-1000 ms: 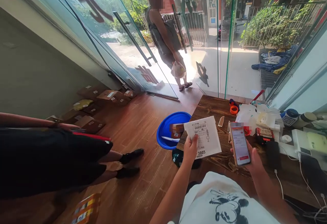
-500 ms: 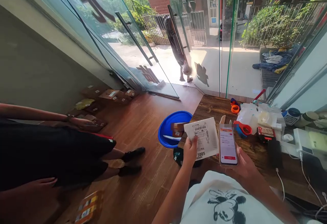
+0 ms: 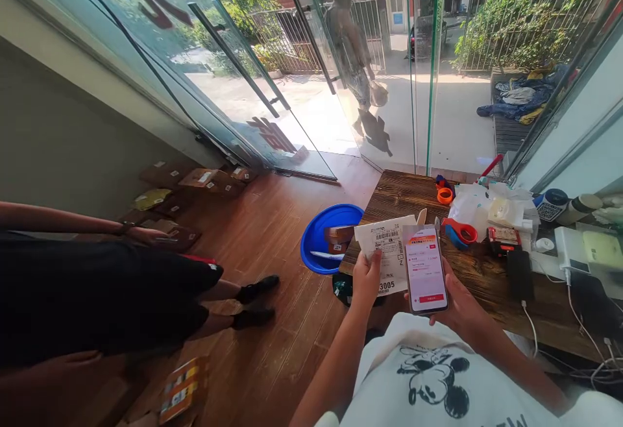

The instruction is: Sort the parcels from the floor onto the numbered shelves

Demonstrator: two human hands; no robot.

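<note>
My left hand (image 3: 366, 279) grips a flat white parcel (image 3: 385, 252) by its lower left corner; the parcel carries a barcode label and the number 3005. My right hand (image 3: 455, 300) holds a smartphone (image 3: 424, 268) upright, with a red and white screen lit. The phone overlaps the parcel's right edge. Both are held over the near end of a dark wooden table (image 3: 409, 200).
A blue basin (image 3: 322, 235) with small boxes stands on the wood floor left of the table. Tape rolls (image 3: 444, 195), bags, a charger and cables crowd the table's right side. A person in black (image 3: 97, 297) stands at left near cardboard boxes (image 3: 204, 180). Another person (image 3: 353, 57) is outside the glass door.
My right hand has brought the phone leftward until it overlaps the parcel. The person at the doorway has walked out past the glass. The view has tilted slightly downward.
</note>
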